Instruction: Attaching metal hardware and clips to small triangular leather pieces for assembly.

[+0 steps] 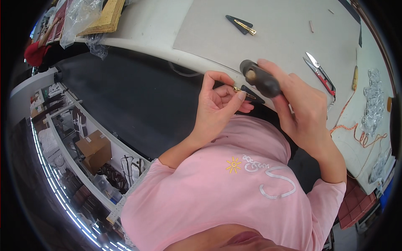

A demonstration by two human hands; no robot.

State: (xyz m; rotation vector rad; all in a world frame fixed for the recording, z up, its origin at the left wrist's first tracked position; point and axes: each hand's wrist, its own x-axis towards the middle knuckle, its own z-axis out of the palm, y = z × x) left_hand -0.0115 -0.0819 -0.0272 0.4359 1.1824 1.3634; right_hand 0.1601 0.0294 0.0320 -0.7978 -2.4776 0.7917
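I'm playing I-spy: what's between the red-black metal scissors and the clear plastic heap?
The head view shows a slim yellow-handled tool and thin orange cord there.

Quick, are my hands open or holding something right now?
Left hand: closed, pinching a black triangular piece with gold clip.
Right hand: closed around a black bottle-like object.

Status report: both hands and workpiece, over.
Left hand pinching dark triangle with gold clip. Right hand gripping black tool. Snips rightward, apart from both hands.

1 clip (254,96) — black triangle, gold metal — slants, pinched in the left hand (217,102), near the right hand (305,102)'s dark, rounded tool (261,79).
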